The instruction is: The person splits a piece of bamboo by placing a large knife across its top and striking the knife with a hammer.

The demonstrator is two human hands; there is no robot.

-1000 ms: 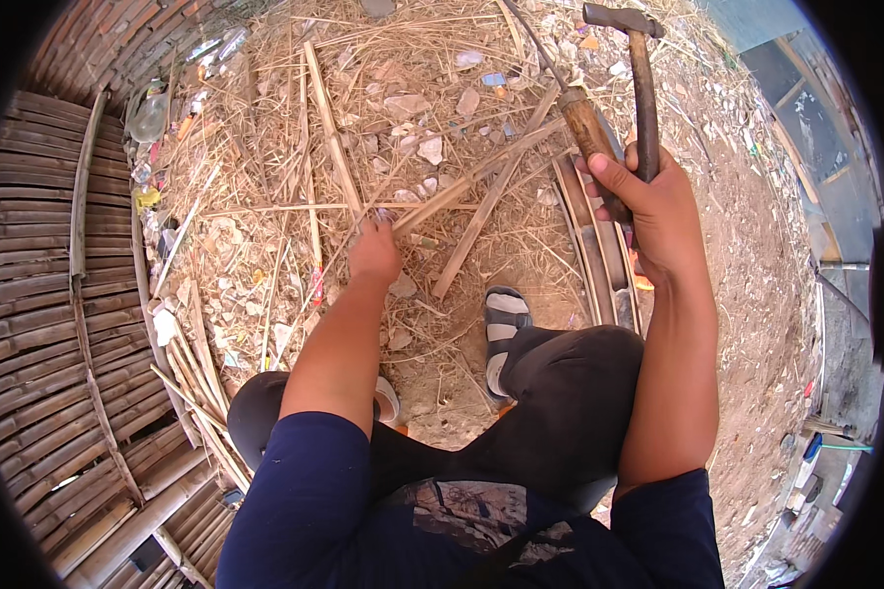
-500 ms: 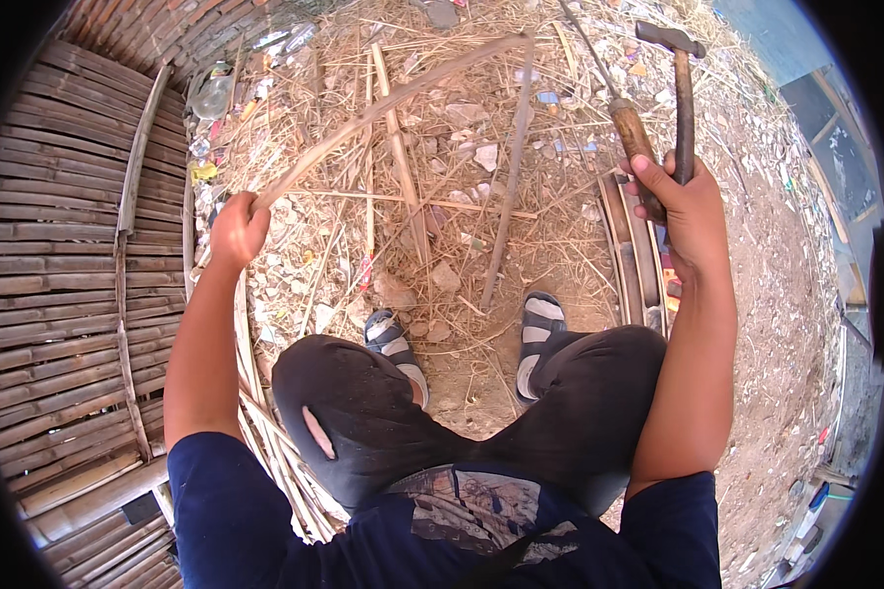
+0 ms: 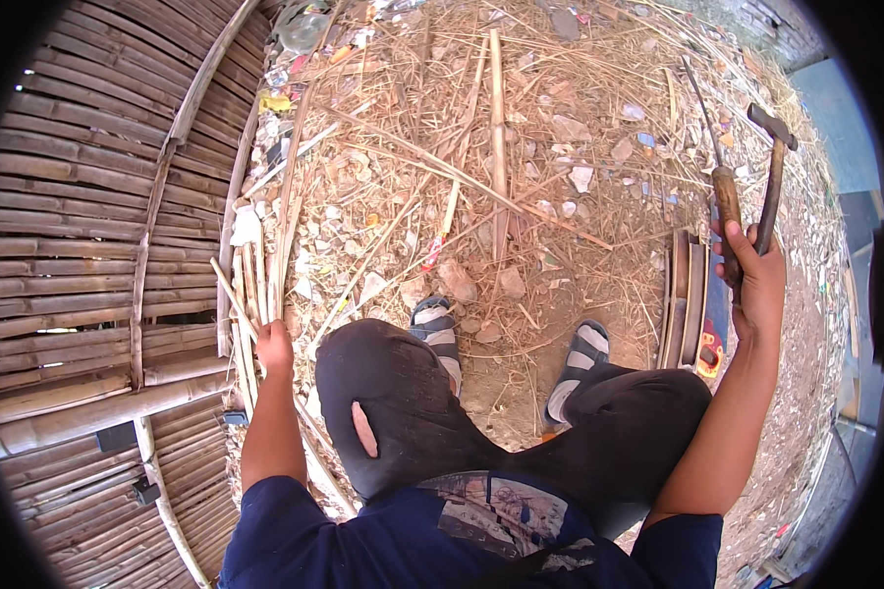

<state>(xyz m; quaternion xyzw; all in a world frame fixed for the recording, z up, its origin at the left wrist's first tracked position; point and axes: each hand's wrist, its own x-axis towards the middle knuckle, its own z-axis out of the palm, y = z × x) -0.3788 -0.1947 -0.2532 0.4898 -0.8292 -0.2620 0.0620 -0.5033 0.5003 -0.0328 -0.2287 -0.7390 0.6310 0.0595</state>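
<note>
My left hand [image 3: 274,346] is closed round a thin bamboo strip [image 3: 234,297], whose end slants up and to the left. It is beside a bundle of pale bamboo strips [image 3: 248,280] lying along the wall. Held up at the right, my right hand [image 3: 756,270] grips two tools together. One is a hammer [image 3: 774,177] with a dark metal head and wooden handle. The other has a thick wooden handle [image 3: 727,201] and a long narrow dark blade [image 3: 704,108], seen nearly edge-on. The lower ends of both handles are partly hidden by my fingers.
A slatted bamboo wall [image 3: 69,226] runs along the left. Split bamboo pieces [image 3: 498,128], straw and stones [image 3: 459,282] litter the dirt ground. Wide bamboo lengths [image 3: 683,294] lie near my right knee. My sandalled feet [image 3: 575,368] stand between.
My left hand has come down and back to the strips by the wall. The long bent strip it held no longer spans the ground ahead. My right hand still holds both tools.
</note>
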